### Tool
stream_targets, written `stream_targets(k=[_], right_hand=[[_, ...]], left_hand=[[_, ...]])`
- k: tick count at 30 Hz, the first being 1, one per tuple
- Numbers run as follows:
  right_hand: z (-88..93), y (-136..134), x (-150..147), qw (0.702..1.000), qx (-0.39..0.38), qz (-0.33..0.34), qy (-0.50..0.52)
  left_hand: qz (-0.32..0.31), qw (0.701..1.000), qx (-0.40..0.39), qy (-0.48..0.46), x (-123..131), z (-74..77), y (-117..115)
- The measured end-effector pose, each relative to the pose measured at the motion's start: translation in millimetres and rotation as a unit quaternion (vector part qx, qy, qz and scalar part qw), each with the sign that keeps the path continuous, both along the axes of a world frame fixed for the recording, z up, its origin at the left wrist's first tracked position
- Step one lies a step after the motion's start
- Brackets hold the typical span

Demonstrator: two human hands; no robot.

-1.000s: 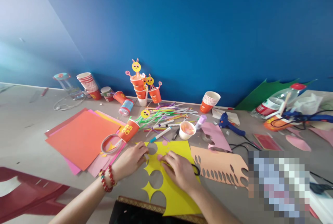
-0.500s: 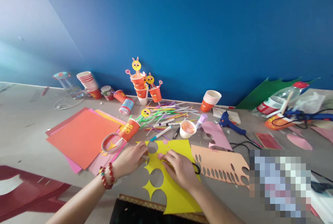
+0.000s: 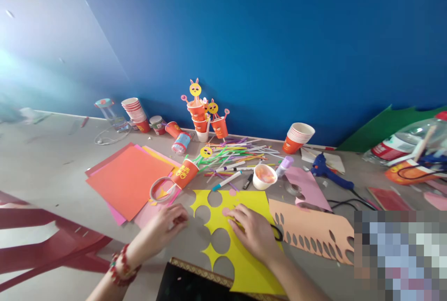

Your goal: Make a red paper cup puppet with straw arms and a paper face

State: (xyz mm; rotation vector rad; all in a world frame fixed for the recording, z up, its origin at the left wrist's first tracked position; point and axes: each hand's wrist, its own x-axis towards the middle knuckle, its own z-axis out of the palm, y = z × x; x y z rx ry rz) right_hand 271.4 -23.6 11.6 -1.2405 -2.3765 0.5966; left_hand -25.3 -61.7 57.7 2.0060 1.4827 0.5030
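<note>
My left hand (image 3: pixel 169 224), with a red bead bracelet (image 3: pixel 120 266) at the wrist, is above the table left of the yellow paper (image 3: pixel 244 249). Its fingers are curled together; whatever they hold, if anything, is too small to make out. Over the yellow paper lies my right hand (image 3: pixel 253 231), closed around what look like scissors. A black handle loop (image 3: pixel 278 233) sticks out behind it, and the rest is mostly hidden. Round holes run down the paper's left side. By my right fingertips is a small pink paper circle (image 3: pixel 226 211).
Orange sheets (image 3: pixel 129 180) and a tape roll (image 3: pixel 163 190) lie left. Behind are a red cup (image 3: pixel 186 174), straws (image 3: pixel 240 152), markers (image 3: pixel 226 181) and a white cup (image 3: pixel 264 177) of paper pieces. Right are peach paper (image 3: pixel 310 229) and a blue glue gun (image 3: pixel 330 173). A black object (image 3: pixel 195 284) lies in front.
My left hand has moved left, away from the yellow paper's cut edge. My right hand stays on the paper. The whole view has shifted, so things appear farther right.
</note>
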Motion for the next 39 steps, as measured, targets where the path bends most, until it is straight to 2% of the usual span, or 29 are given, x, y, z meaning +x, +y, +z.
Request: stream_targets(k=[4,7,9,13,20,28,35,39], right_hand=[[-0.1,-1,0,1.000,0.001,-0.003,-0.003],[-0.5,-2,0,1.000,0.007,-0.003,-0.005],[-1.3,-2,0,1.000,0.012,-0.003,-0.004],[-3.4,-2,-1,1.000,0.026,-0.007,0.001],[-2.7,-2,-1,1.000,0.019,-0.013,0.003],[-3.2,-2,-1,1.000,0.022,-0.014,0.005],[-1.8,-3,-1,1.000,0.022,-0.015,-0.004],[-2.2,-2,-1,1.000,0.019,-0.014,-0.002]], left_hand=[[0.107,0.994,0.009,0.026,-60,4.2,4],[0.158,0.981,0.038,0.107,-87,4.0,21],[0.135,0.981,0.040,0.135,-89,4.3,33],[0.047,0.989,0.030,0.138,-77,3.8,51],[0.001,0.984,0.059,0.169,-80,-6.7,61],[-0.016,0.990,0.046,0.136,-83,-2.1,64],[0.019,0.993,0.036,0.110,-105,-2.5,70],[0.025,0.993,0.035,0.107,-106,2.1,69]])
